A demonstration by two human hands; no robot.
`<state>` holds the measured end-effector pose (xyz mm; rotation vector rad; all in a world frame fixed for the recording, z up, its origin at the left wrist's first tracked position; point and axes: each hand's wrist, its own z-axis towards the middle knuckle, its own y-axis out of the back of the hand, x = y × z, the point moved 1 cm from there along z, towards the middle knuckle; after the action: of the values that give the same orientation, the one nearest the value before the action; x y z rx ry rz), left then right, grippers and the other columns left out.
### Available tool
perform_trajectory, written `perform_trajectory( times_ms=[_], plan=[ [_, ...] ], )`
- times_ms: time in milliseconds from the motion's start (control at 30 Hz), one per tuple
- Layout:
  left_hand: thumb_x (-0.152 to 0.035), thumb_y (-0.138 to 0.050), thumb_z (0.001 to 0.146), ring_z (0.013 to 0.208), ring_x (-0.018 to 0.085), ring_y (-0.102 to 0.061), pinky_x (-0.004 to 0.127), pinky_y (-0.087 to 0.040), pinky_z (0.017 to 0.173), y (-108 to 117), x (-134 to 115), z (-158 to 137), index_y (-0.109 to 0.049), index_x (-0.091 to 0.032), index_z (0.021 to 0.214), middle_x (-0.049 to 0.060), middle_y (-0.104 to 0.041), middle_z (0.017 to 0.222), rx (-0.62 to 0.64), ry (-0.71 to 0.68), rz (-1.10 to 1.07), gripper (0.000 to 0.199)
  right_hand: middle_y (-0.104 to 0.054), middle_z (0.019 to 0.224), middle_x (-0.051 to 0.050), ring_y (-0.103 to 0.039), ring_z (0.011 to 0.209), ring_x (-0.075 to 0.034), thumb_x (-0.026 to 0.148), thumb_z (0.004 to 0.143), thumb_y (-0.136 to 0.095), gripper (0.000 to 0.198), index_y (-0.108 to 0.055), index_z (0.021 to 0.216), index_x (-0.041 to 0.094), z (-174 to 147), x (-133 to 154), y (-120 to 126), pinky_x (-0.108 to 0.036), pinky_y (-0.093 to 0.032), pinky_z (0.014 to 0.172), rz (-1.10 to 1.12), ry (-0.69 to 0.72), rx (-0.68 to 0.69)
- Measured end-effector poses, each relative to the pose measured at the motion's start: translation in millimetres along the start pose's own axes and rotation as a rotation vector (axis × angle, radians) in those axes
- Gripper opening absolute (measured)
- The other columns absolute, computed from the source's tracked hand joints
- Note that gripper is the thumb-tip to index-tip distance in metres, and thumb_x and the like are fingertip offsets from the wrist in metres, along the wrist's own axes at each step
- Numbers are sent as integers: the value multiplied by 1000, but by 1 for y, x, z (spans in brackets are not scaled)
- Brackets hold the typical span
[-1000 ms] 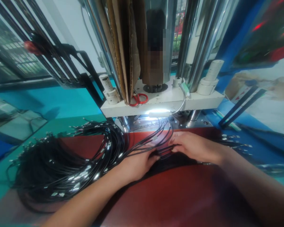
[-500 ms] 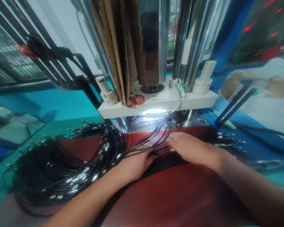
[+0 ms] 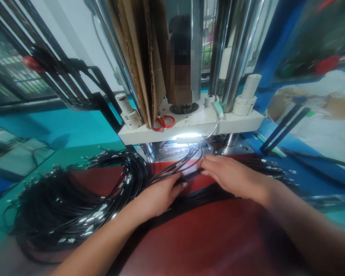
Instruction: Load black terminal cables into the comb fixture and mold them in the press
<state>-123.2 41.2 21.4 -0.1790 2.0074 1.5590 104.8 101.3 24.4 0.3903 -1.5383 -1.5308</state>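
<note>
- We look down, with the centre of the view as the clock's middle, at two bare hands working with cables before a press.
- Our left hand (image 3: 161,193), between six and seven o'clock, is curled nearly closed, thumb and fingertips on the black cables (image 3: 192,176).
- Our right hand (image 3: 230,174), at four o'clock, has its fingers bent and pinched on the same stretch, just beside the left; we cannot tell how many strands it grips.
- The held stretch lies between five and six o'clock, apparently pulled straight so the strands sit together.
- Thinner strands (image 3: 175,167) rise from the left hand towards the press, under a lit lamp (image 3: 189,139) near the centre, probably set there to brighten the work.
- A large looped cable bundle (image 3: 126,180) spreads to eight o'clock on the red worktop (image 3: 212,234), seemingly within easy reach.
- Loose cable ends (image 3: 276,168) fan out between three and four o'clock.
- Red-handled scissors (image 3: 169,122) rest at twelve o'clock on the press's white plate (image 3: 238,124), perhaps parked clear of the cables.
</note>
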Motion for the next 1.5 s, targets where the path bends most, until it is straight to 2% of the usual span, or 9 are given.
perform_trajectory(
  times_ms=[133, 233, 433, 733, 833, 1033, 1200, 1367, 1500],
  plan=[
    [-43, -62, 85, 86, 20, -61, 31, -44, 75, 8, 0, -2, -59, -22, 99, 2, -66, 95, 146, -5, -84, 25, -68, 104, -5, -63, 96, -22, 23, 94, -54, 20, -68, 108, 25, -4, 0, 4, -33, -47, 88, 75, 21, 92],
    [-37, -59, 86, 76, 19, -59, 30, -41, 69, 7, -1, -2, -57, -21, 87, 0, -63, 84, 193, 33, -76, 16, -68, 101, -6, -63, 96, -23, 23, 94, -52, 21, -70, 106, 24, -4, 0, 3, -32, -46, 88, 81, 2, 115],
    [-33, -54, 88, 82, 20, -62, 30, -42, 73, 4, -2, -1, -57, -21, 90, 3, -66, 89, 195, 73, -66, 13, -69, 100, -7, -64, 94, -23, 22, 94, -51, 23, -71, 104, 23, -2, -2, 0, -33, -47, 87, 117, -9, 108],
    [-30, -48, 94, 91, 20, -59, 33, -45, 85, 7, 5, -7, -56, -19, 93, 8, -63, 103, 156, -247, 76, 14, -69, 98, -7, -62, 91, -21, 21, 95, -50, 22, -71, 97, 20, -2, 2, 3, -31, -46, 85, 147, -13, 154],
    [-30, -46, 95, 90, 20, -58, 33, -46, 82, 10, 4, -9, -55, -18, 94, 8, -62, 103, 156, -273, 88, 14, -69, 97, -7, -62, 90, -20, 22, 95, -49, 21, -70, 97, 20, -3, 3, 5, -30, -46, 83, 157, -8, 163],
    [-30, -43, 96, 92, 20, -60, 33, -46, 81, 15, 3, -9, -54, -20, 107, 7, -63, 104, 118, -188, 46, 18, -69, 100, -5, -63, 93, -23, 32, 91, -61, 19, -67, 105, 22, -5, 4, 5, -33, -45, 85, 116, -12, 142],
    [-34, -47, 95, 97, 23, -62, 35, -46, 85, 9, 4, -8, -55, -22, 112, 8, -64, 109, 124, -126, 5, 23, -70, 95, -5, -64, 89, -22, 23, 92, -56, 12, -67, 98, 21, -4, 3, 1, -32, -48, 78, 79, -45, 187],
    [-42, -45, 94, 96, 27, -64, 37, -46, 82, -2, 1, -8, -57, -21, 106, 9, -66, 107, 129, -9, 43, 27, -70, 100, -5, -64, 96, -23, 21, 90, -59, 15, -70, 100, 23, -6, 0, -3, -33, -46, 86, 103, -40, 181],
    [-40, -42, 96, 97, 30, -64, 37, -45, 80, -7, -4, -9, -58, -19, 108, 12, -68, 106, 114, 49, 97, 29, -70, 101, -6, -64, 98, -23, 20, 90, -58, 18, -71, 102, 23, -8, -1, -9, -34, -46, 89, 122, -40, 177]
  ],
)
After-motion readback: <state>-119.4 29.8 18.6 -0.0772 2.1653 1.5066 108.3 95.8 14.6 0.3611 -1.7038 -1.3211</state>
